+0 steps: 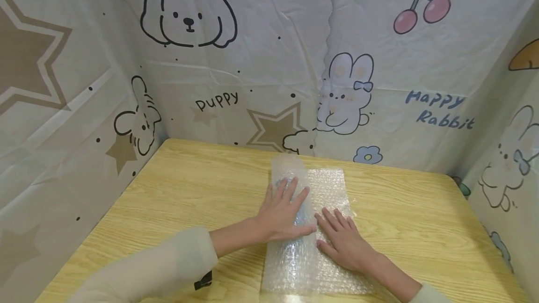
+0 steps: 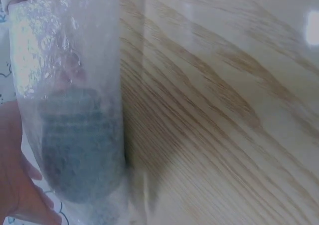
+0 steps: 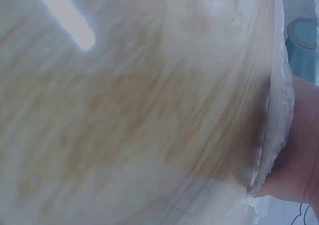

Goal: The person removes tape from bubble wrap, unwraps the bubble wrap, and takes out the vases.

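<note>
A sheet of clear bubble wrap (image 1: pixel 330 188) lies lengthwise on the table, its left part folded over into a raised layer. Through that layer shows a blue-green rounded object (image 2: pixel 82 155) with ridged bands near one end; the wrap blurs its kind. My left hand (image 1: pixel 283 214) rests on the folded part with fingers spread and straight. Just right of the fold, my right hand (image 1: pixel 343 244) lies on the flat part of the sheet, fingers extended. At the edge of the right wrist view, a teal shape with a ring-like rim (image 3: pixel 301 35) shows beside the wrap.
The wood-grain table (image 1: pixel 202 181) reaches to a printed cloth (image 1: pixel 269 69) hung at the back and both sides. A small black item (image 1: pixel 204 280) shows under the left sleeve (image 1: pixel 168 261).
</note>
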A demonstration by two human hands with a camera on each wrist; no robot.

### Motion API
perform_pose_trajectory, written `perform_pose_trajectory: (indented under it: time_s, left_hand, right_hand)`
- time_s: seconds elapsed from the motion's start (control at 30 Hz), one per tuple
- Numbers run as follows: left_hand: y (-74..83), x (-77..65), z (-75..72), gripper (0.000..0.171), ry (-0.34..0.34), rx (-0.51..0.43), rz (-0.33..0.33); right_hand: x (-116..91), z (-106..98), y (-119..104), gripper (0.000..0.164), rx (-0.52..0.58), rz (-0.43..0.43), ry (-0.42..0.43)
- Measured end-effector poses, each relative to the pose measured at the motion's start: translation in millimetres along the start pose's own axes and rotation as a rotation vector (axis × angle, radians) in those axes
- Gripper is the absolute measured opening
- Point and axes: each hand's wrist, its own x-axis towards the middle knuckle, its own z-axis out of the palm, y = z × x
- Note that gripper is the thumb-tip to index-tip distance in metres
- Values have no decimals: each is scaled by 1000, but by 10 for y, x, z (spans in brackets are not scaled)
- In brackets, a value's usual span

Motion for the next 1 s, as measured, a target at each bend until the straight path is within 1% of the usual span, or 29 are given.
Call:
perform_pose_trajectory:
  time_s: [0.1, 0.2, 0.3, 0.47, 0.67, 0.87, 1.0]
  left_hand:
    - [67, 21, 11, 92, -12, 32, -16]
    - [112, 23, 39, 94, -27, 31, -15]
    - [133, 20, 69, 94, -39, 34, -5]
    - [138, 19, 84, 92, -36, 53, 7]
    - [118, 17, 102, 86, -44, 8, 19]
    - [80, 14, 114, 76, -38, -19, 35]
    - [58, 14, 106, 71, -49, -70, 35]
  right_hand:
    - [-5, -20, -18, 63, 3, 5, -3]
    - [-7, -28, -25, 63, 5, 9, -13]
    - [-11, -24, -26, 63, 4, 11, -14]
    - [-6, -21, -22, 63, 2, 28, -18]
    - [2, -30, -24, 64, 17, 33, -21]
    - [0, -35, -32, 64, 2, 19, 1]
    - [-6, -41, -35, 64, -11, 21, -11]
